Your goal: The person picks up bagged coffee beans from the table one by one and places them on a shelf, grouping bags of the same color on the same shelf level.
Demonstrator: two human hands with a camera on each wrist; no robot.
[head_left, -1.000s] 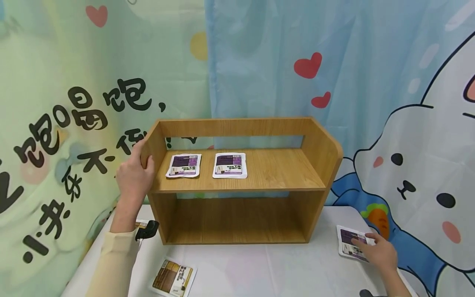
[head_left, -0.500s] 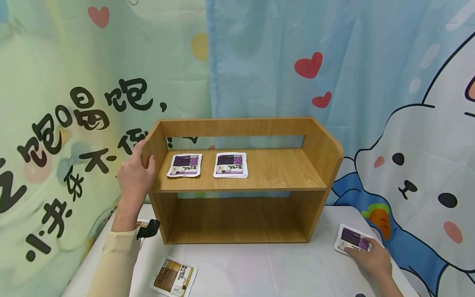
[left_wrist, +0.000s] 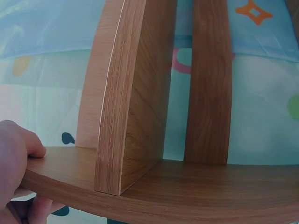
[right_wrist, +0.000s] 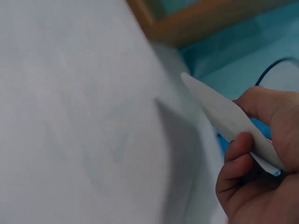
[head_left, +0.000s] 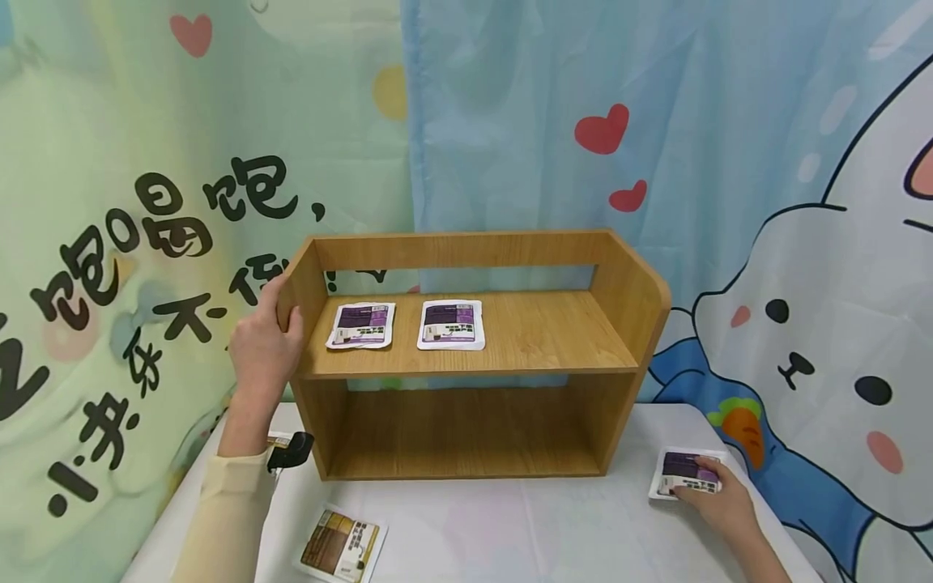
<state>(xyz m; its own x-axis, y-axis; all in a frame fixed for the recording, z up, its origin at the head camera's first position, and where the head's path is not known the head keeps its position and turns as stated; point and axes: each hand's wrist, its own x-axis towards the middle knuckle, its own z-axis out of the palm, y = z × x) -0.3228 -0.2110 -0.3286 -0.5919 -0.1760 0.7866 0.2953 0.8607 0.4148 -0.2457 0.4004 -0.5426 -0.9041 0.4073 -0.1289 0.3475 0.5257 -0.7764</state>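
Note:
My left hand (head_left: 266,344) grips the left side panel of a two-tier wooden shelf (head_left: 466,375); in the left wrist view its fingers (left_wrist: 32,144) curl round the panel's edge. At the far right, my right hand (head_left: 722,498) pinches a flat white packet with a purple label (head_left: 685,472). The right wrist view shows that packet (right_wrist: 229,116) nearly edge-on between thumb and curled fingers, raised over the table with its shadow beneath. Two similar purple-labelled packets, one at the left (head_left: 361,325) and one nearer the middle (head_left: 451,325), lie on the upper tier.
A packet with a brown and yellow label (head_left: 342,546) lies on the white table (head_left: 525,526) in front of the shelf. Another brownish packet (head_left: 279,440) shows partly behind my left wrist. Printed curtains (head_left: 510,121) hang close behind the shelf.
My right hand has taken hold of the purple-labelled packet at the right, lifted it and brought it slightly left. My left hand stays on the shelf panel.

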